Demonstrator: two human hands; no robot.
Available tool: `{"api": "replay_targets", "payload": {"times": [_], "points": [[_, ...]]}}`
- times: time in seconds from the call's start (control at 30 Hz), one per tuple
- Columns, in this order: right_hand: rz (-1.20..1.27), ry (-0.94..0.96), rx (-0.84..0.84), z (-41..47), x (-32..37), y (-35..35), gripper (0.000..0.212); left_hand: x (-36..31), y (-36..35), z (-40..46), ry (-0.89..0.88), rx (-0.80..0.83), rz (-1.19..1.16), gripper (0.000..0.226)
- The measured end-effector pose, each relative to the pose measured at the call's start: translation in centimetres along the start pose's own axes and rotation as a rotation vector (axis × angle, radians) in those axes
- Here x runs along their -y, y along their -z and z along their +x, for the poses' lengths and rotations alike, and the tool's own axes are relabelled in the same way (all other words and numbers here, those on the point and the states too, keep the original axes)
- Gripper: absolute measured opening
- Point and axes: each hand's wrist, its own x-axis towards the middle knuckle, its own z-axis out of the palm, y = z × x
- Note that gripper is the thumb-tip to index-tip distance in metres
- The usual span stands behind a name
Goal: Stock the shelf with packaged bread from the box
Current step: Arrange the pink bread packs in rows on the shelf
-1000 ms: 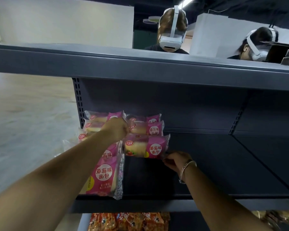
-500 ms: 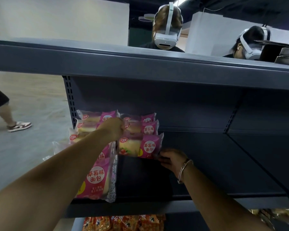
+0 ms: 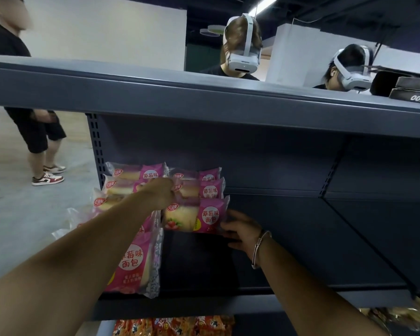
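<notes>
Head cam: right hand [image 3: 240,232] fingers pinch front bread pack [image 3: 194,215] edge; left hand [image 3: 161,194] grip unclear; shelf [image 3: 301,238] open rightward.

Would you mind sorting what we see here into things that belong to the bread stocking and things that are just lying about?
Job: bread packets, front packet, shelf, left hand, right hand.
Lying about: dark boxes, orange snack packs.

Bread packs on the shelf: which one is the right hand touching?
The front pack of the right-hand stack, lowest and nearest the camera. The right hand holds its right end; the two packs behind it go untouched by that hand.
</notes>
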Motion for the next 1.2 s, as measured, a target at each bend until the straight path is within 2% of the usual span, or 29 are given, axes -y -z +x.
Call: {"api": "replay_targets", "payload": {"times": [0.17,0.2,0.27,0.4,0.6,0.67,0.77,0.87,1.2], "points": [[-0.058,0.026,0.006,0.0,0.0,0.2,0.061,-0.7,-0.3,-0.3,0.011,-0.037,-0.104,0.014],[-0.077,0.020,0.011,-0.1,-0.1,0.2,0.063,-0.7,-0.4,-0.2,0.018,-0.050,-0.116,0.017],[-0.108,0.020,0.021,-0.2,-0.3,0.2,0.064,-0.7,-0.4,-0.3,0.029,-0.075,-0.109,0.023],[-0.062,0.019,0.015,-0.4,-0.5,0.0,0.062,-0.7,0.3,-0.8,0.029,-0.102,-0.094,0.015],[0.018,0.022,0.045,-0.6,-0.5,-0.4,0.058,-0.6,0.3,-1.1,0.051,-0.140,-0.147,0.024],[0.017,0.026,0.017,-1.0,-0.5,-0.4,0.061,-0.6,0.3,-1.3,0.045,-0.156,-0.200,0.020],[0.036,-0.006,-0.040,-1.5,-0.7,0.1,0.076,-0.8,0.6,-2.0,0.013,-0.233,-0.218,0.039],[0.007,-0.038,-0.053,-2.4,-0.7,0.4,0.078,-1.2,1.0,-3.2,-0.004,-0.318,-0.180,0.046],[-0.065,-0.055,-0.027,-7.1,0.0,0.1,0.079,-1.9,2.4,-8.8,-0.021,-0.370,-0.141,0.051]]}}
